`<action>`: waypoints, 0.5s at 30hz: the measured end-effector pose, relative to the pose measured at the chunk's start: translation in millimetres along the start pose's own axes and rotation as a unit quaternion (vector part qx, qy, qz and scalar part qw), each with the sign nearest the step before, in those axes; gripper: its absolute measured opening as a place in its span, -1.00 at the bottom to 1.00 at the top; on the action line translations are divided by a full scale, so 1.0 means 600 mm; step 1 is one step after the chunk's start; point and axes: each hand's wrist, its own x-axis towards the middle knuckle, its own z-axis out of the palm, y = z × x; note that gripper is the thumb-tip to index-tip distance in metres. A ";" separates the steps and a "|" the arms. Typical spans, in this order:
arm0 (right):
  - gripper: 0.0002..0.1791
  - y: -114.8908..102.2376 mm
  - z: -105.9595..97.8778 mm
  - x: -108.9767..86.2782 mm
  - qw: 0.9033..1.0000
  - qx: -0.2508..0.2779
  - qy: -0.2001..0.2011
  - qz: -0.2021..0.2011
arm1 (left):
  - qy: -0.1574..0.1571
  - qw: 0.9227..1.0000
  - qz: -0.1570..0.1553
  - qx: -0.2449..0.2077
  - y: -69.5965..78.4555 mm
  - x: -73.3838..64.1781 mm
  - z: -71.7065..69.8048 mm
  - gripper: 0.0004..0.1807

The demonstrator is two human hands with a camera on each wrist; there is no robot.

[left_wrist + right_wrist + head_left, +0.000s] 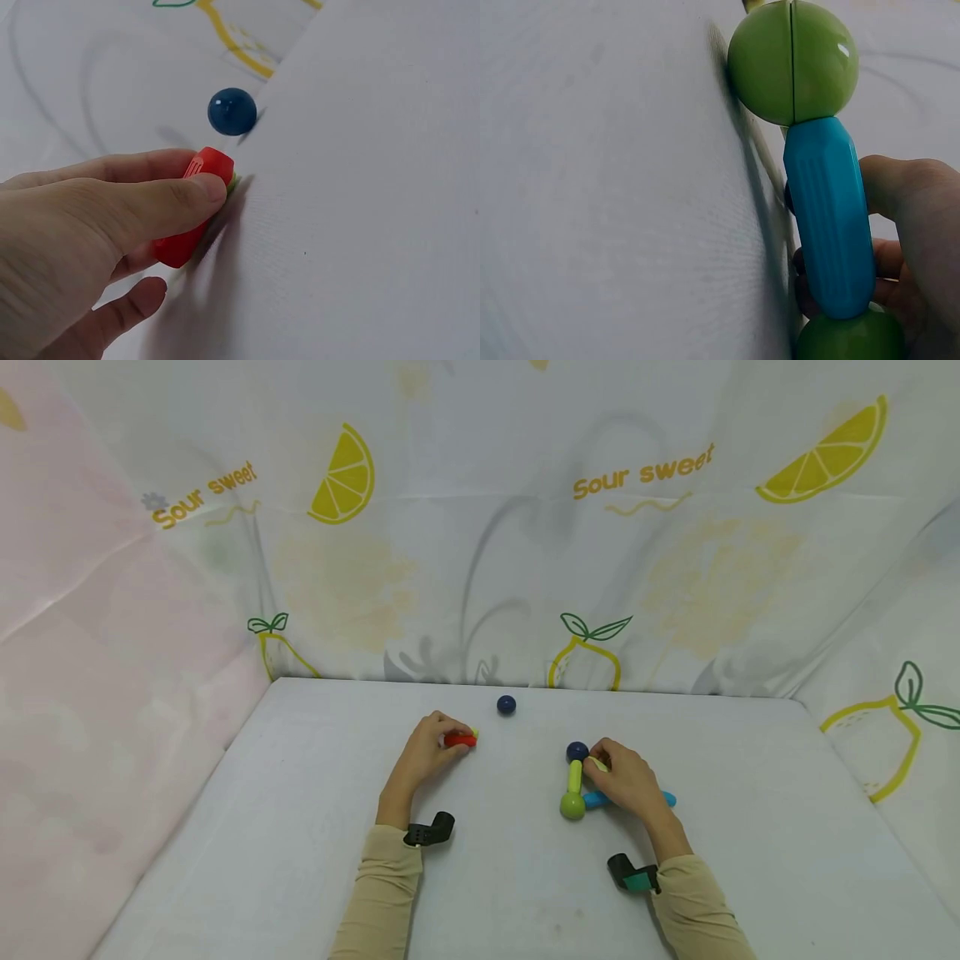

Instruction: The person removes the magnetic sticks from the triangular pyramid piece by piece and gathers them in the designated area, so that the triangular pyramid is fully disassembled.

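My left hand (426, 750) pinches a red rod (180, 244) between thumb and fingers, low over the table. A bit of a yellow-green piece (475, 733) shows just behind the rod, mostly hidden. My right hand (632, 781) has its thumb and fingers around a yellow-green rod (598, 764) beside a dark blue ball (577, 752). That ball meets a second yellow-green rod (574, 777), which runs down to a green ball (572, 806). From the green ball a blue rod (829, 217) passes under my right hand to another green ball (851, 337), hidden in the head view.
A loose dark blue ball (506, 705) lies near the back edge of the white table (495, 877), beyond my left hand. Behind the table hangs a pale curtain (465, 527) printed with lemons. Each wrist wears a small black camera.
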 end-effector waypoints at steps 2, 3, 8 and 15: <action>-0.75 0.000 0.001 0.000 1.000 0.000 0.001 0.002 | -0.001 1.000 -0.002 -0.001 -0.001 0.000 0.001 -0.76; -0.75 0.000 0.001 0.000 1.000 0.001 0.001 0.003 | 0.000 1.000 -0.002 -0.003 -0.001 0.000 0.002 -0.77; -0.75 -0.003 0.002 0.001 1.000 0.004 0.008 0.014 | 0.006 1.000 -0.006 -0.013 -0.002 -0.001 0.006 -0.78; -0.74 -0.001 -0.008 -0.001 1.000 0.019 -0.021 -0.003 | 0.012 1.000 -0.008 -0.020 -0.004 -0.001 0.009 -0.77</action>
